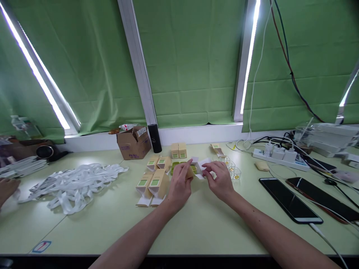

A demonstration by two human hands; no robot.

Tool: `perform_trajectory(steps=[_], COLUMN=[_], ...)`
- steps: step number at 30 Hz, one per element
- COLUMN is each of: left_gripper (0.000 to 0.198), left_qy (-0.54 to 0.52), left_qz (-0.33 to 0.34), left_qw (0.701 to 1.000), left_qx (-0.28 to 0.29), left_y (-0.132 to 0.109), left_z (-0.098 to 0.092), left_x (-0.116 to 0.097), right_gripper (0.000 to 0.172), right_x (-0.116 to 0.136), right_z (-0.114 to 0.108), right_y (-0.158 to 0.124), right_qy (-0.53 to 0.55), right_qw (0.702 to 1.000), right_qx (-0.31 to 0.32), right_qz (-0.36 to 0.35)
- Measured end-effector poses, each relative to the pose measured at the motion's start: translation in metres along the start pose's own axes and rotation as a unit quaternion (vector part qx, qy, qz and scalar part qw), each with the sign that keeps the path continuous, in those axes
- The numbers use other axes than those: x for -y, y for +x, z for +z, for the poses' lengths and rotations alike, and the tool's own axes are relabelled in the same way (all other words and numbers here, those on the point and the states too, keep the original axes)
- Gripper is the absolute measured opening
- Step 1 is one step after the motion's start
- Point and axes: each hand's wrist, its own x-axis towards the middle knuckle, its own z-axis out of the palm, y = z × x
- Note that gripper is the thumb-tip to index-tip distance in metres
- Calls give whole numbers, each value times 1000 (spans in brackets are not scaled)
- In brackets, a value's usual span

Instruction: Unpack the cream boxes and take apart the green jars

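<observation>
My left hand point(180, 185) is closed around a small tan cardboard box point(190, 173), which lies on its side with white inner flaps point(199, 166) opened toward the right. At those flaps, the thumb and fingers of my right hand point(221, 179) are pinched together on the box's edge. Green round pieces point(175, 164) show just behind my left hand, partly hidden by it. Left of the hands stand several tan boxes with green labels point(159, 182), their lower flaps spread. Clear round cups with yellow centres point(232, 168) sit beyond my right hand.
Two closed boxes point(178, 150) stand at the back, near a black cylinder point(155, 138) and a brown carton point(134, 143). White straps point(81, 183) are heaped left, near another person's hand point(8, 190). Phones point(290, 200), cables and a power strip point(280, 158) lie right.
</observation>
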Motion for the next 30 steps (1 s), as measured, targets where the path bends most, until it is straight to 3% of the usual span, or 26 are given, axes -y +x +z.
perform_trajectory(steps=[7,10,17,24,30], left_gripper=[77,77,79,77,77], left_qy=[76,107,131,146,141], left_qz=[86,118,114,84,76], left_qw=[993,987,985,986,987], left_qx=[8,24,18,3,-2], left_y=[0,0,0,3,4], left_z=[-1,0,1,-3,-3], left_x=[-4,-6,-5,-4,-5], right_gripper=[8,14,23,38,48], right_x=[0,2,7,-3,-6], right_z=[5,8,7,12,14], right_y=[-1,-1,1,0,3], right_qy=[25,55,145,282,353], right_qw=[994,990,976,922,882], right_qx=[54,64,51,11,-23], right_qz=[92,114,157,265,312])
